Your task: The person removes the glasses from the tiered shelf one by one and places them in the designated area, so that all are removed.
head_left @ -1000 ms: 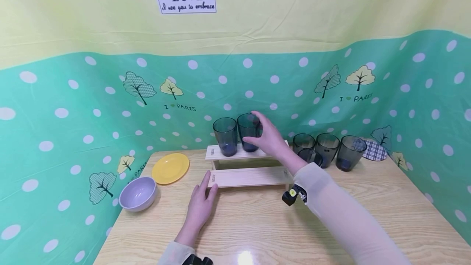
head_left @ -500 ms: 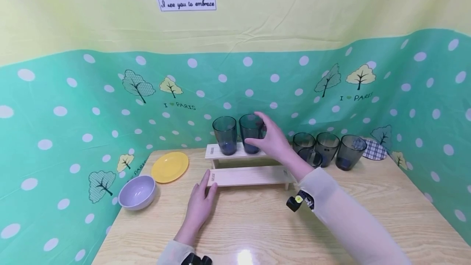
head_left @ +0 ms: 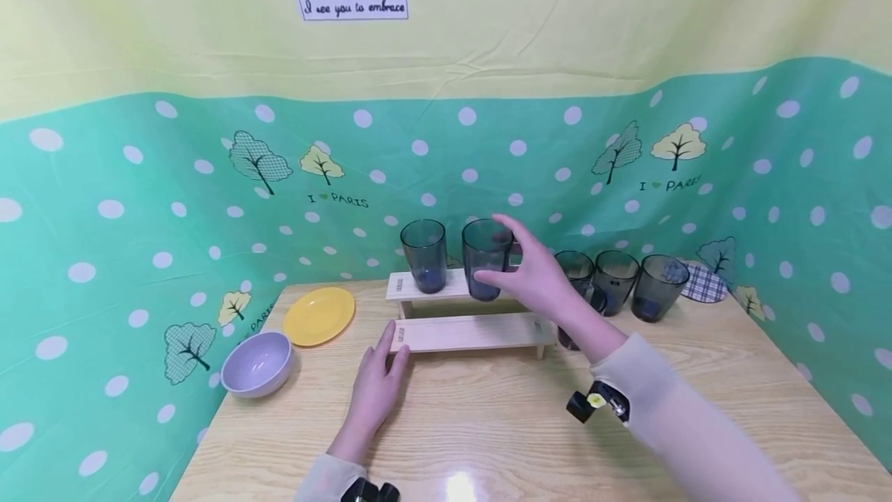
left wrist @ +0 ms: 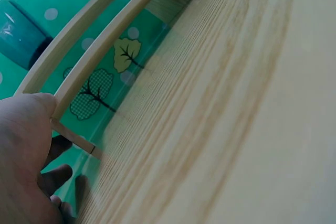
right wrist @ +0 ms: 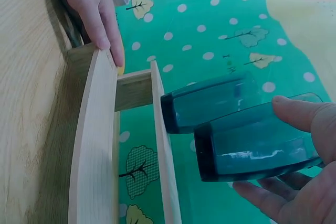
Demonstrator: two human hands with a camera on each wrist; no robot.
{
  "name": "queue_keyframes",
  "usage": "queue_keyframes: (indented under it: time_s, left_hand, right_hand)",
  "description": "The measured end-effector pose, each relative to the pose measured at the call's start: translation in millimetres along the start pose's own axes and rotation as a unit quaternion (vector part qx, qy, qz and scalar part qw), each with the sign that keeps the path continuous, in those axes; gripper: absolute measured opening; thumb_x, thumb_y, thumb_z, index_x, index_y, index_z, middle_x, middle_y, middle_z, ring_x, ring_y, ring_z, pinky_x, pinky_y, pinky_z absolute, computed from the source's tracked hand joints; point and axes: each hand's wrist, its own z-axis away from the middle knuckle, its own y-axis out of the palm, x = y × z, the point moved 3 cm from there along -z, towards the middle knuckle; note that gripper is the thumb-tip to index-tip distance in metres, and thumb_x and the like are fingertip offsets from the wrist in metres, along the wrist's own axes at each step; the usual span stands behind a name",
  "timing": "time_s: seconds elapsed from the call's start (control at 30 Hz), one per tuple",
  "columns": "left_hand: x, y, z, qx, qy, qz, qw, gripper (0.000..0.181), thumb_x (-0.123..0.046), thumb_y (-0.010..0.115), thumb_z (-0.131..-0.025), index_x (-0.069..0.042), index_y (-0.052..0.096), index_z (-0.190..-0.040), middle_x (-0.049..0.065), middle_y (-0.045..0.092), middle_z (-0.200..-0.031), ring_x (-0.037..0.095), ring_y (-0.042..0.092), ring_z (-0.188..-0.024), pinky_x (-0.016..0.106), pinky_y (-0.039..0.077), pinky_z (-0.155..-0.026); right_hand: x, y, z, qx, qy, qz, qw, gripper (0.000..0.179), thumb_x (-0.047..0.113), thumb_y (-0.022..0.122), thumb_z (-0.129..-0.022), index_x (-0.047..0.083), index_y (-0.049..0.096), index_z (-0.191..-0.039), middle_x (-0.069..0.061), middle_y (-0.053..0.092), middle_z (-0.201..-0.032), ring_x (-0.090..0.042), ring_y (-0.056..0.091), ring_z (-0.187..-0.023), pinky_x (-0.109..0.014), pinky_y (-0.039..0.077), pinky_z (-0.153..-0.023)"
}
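A dark tinted glass cup (head_left: 485,258) stands in the grip of my right hand (head_left: 533,273), thumb on one side and fingers on the other. In the right wrist view its thick base (right wrist: 206,153) shows apart from the upper board. A matching cup (head_left: 425,256) stands on the left part of the wooden two-step rack's upper board (head_left: 399,285). My left hand (head_left: 376,390) holds the left end of the lower board (head_left: 467,333), its thumb at the front edge. In the left wrist view the thumb (left wrist: 44,100) lies against the board end, other fingers below it.
Several more tinted glass cups (head_left: 658,289) stand right of the rack, partly behind my right wrist. A checked round piece (head_left: 705,283) lies behind them. At left are a yellow plate (head_left: 319,316) and a lilac bowl (head_left: 258,364). A polka-dot cloth (head_left: 467,153) hangs behind the table.
My right hand has drawn the held cup rightward and toward me, away from the other cup; its base now overlaps the upper board's front edge. The left hand stays at the rack.
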Motion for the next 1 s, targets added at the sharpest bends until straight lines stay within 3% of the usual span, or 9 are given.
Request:
queue_keyframes:
  time_s: [0.07,0.17,0.2,0.3,0.53,0.63,0.73,0.9,1.0]
  left_hand:
    - [0.6,0.4,-0.3,-0.001,0.001,-0.001,1.0000,0.066,-0.047,0.052,-0.118,-0.019,0.035,-0.175,0.023,0.043,-0.171,0.065,0.027,-0.156,0.078,0.026,-0.124]
    - [0.9,0.6,-0.6,-0.002,0.002,-0.001,1.0000,0.066,-0.047,0.052,-0.118,-0.019,0.036,-0.175,0.022,0.043,-0.171,0.065,0.027,-0.156,0.079,0.026,-0.123]
    - [0.9,0.7,-0.6,-0.002,0.001,-0.002,1.0000,0.066,-0.047,0.053,-0.117,-0.019,0.035,-0.175,0.022,0.043,-0.171,0.065,0.027,-0.156,0.078,0.026,-0.124]
    - [0.8,0.2,-0.9,-0.003,0.002,-0.001,1.0000,0.066,-0.047,0.053,-0.117,-0.018,0.036,-0.175,0.022,0.043,-0.170,0.065,0.027,-0.155,0.079,0.026,-0.123]
    - [0.5,0.0,-0.8,-0.002,0.001,0.001,1.0000,0.066,-0.046,0.053,-0.117,-0.017,0.036,-0.174,0.022,0.044,-0.170,0.066,0.027,-0.155,0.079,0.025,-0.123]
    - [0.4,0.0,-0.7,-0.002,0.003,0.002,1.0000,0.066,-0.045,0.053,-0.118,-0.017,0.036,-0.174,0.022,0.044,-0.170,0.066,0.027,-0.155,0.079,0.026,-0.123]
    - [0.2,0.0,-0.8,-0.002,0.003,0.003,1.0000,0.066,-0.045,0.053,-0.118,-0.017,0.036,-0.174,0.023,0.044,-0.170,0.066,0.027,-0.155,0.079,0.026,-0.123]
    - [0.7,0.2,-1.1,-0.001,0.001,0.004,1.0000,0.066,-0.046,0.053,-0.117,-0.018,0.036,-0.175,0.024,0.044,-0.170,0.065,0.026,-0.156,0.079,0.025,-0.123]
    - [0.8,-0.2,-0.8,-0.001,0.002,0.001,1.0000,0.066,-0.046,0.053,-0.117,-0.019,0.035,-0.175,0.024,0.043,-0.170,0.065,0.026,-0.156,0.079,0.025,-0.123]
  right_hand:
    - [2,-4,6.0,0.002,0.003,0.002,1.0000,0.101,0.037,0.094,-0.093,0.039,0.033,-0.173,-0.010,0.039,-0.174,-0.038,0.064,-0.130,-0.052,0.060,-0.089]
    - [5,-11,14.7,0.005,0.010,0.002,0.9999,0.100,0.039,0.094,-0.092,0.039,0.034,-0.173,-0.009,0.037,-0.175,-0.035,0.069,-0.115,-0.046,0.057,-0.081]
    - [6,-13,17.3,0.006,0.012,0.005,0.9999,0.101,0.040,0.094,-0.092,0.039,0.034,-0.173,-0.008,0.036,-0.176,-0.035,0.066,-0.121,-0.047,0.056,-0.084]
    - [7,-19,25.2,0.010,0.019,0.001,0.9998,0.102,0.042,0.095,-0.090,0.041,0.034,-0.172,-0.005,0.035,-0.176,-0.034,0.071,-0.109,-0.048,0.058,-0.085]
    - [6,-32,45.2,0.014,0.009,-0.017,0.9997,0.100,0.036,0.097,-0.089,0.040,0.038,-0.170,-0.004,0.051,-0.162,-0.033,0.060,-0.138,-0.050,0.060,-0.094]
    - [4,-36,53.5,0.019,0.007,-0.019,0.9996,0.101,0.035,0.098,-0.088,0.041,0.039,-0.169,-0.003,0.059,-0.153,-0.031,0.065,-0.132,-0.049,0.060,-0.096]
    - [2,-41,62.1,0.018,0.011,0.001,0.9998,0.101,0.041,0.098,-0.087,0.043,0.038,-0.169,-0.002,0.057,-0.157,-0.030,0.065,-0.127,-0.049,0.057,-0.092]
    - [0,-51,75.4,0.015,0.016,0.029,0.9993,0.103,0.049,0.095,-0.088,0.041,0.036,-0.171,-0.004,0.049,-0.166,-0.039,0.051,-0.150,-0.052,0.055,-0.096]
    - [-1,-56,82.1,0.014,0.020,0.037,0.9990,0.104,0.050,0.095,-0.088,0.040,0.035,-0.172,-0.007,0.045,-0.170,-0.042,0.045,-0.155,-0.052,0.055,-0.096]
